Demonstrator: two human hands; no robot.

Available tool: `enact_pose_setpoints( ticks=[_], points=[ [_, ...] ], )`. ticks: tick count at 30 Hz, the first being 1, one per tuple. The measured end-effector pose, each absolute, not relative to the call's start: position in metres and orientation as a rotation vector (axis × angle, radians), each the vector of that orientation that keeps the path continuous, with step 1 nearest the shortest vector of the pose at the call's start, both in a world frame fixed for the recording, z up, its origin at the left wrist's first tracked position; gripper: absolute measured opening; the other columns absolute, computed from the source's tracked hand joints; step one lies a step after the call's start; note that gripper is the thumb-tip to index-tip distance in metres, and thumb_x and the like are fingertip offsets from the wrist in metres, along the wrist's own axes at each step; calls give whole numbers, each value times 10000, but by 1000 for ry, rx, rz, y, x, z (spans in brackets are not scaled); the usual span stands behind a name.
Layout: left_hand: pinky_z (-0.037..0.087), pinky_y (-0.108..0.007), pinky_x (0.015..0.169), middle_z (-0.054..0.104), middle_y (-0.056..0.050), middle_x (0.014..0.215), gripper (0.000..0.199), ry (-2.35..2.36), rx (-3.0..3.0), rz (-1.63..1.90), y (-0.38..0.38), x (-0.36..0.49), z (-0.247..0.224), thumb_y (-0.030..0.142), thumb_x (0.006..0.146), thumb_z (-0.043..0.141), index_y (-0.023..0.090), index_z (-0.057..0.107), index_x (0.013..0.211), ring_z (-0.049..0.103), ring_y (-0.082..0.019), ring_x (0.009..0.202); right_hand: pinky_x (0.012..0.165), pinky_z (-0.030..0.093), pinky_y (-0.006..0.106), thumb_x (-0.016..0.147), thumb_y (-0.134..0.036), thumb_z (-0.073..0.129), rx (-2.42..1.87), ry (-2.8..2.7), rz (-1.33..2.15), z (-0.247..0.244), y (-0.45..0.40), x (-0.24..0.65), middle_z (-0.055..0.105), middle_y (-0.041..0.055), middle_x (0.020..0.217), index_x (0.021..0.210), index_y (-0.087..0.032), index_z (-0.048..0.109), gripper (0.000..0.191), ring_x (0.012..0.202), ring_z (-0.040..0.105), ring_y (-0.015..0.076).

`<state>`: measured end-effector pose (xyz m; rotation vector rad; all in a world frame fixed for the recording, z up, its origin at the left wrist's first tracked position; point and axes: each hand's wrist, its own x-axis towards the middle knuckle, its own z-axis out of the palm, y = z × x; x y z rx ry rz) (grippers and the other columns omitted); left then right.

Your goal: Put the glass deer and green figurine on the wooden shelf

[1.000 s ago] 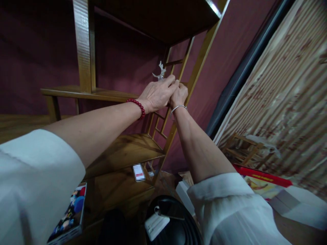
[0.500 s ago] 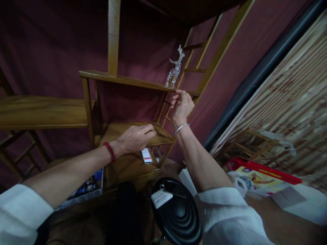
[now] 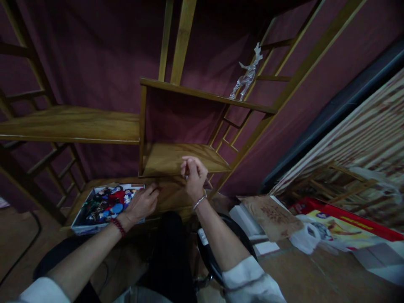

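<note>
Below and left of the deer [image 3: 248, 80], the right hand [image 3: 195, 174] is held apart from it, fingers curled; whether they pinch anything cannot be told. Half a second earlier, this hand was at the shelf edge directly under the deer. Farther below and left of the deer, the left hand [image 3: 143, 204] has shifted to the near right end of the box [image 3: 86, 229], fingers bent; contact and grip cannot be determined. Deer remains upright on the shelf [image 3: 189, 91]. Box now shows more of its figures [image 3: 118, 195].
</note>
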<state>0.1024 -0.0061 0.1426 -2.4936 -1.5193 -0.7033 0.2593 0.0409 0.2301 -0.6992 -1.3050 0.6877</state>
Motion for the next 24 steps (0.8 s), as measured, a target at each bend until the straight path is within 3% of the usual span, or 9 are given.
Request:
enact_pose_setpoints(
  ticks=[6,12,20,24],
  points=[
    [459,-292,847,556,-71,1097,339,-1853,-2452,-640,-27,75,85,66,758,384,192,590,996,553,-175,964,447,396,177,822,-347,417,-921,-1635,881,143,11,211,565,-10,587,790,-175,619,268,462,500,82],
    [442,-358,870,553,-117,1108,304,-2225,-2074,-457,-42,34,57,85,737,413,153,622,947,496,-242,1052,589,463,195,807,-265,427,-1085,-1939,892,72,11,172,658,-5,681,874,-210,642,232,615,611,126],
    [353,-407,965,460,-159,1237,439,-2405,-1659,-485,-48,-16,39,113,739,409,109,488,1172,387,-273,1177,714,466,208,763,-172,476,-1283,-2250,812,31,24,144,693,20,866,919,-224,658,245,769,643,154],
    [332,-390,983,440,-155,1268,418,-2458,-1718,-458,-44,-34,33,119,760,383,111,491,1163,358,-262,1209,743,458,191,754,-166,492,-1278,-2279,818,24,25,130,691,19,899,909,-226,666,241,806,641,147]
  ],
)
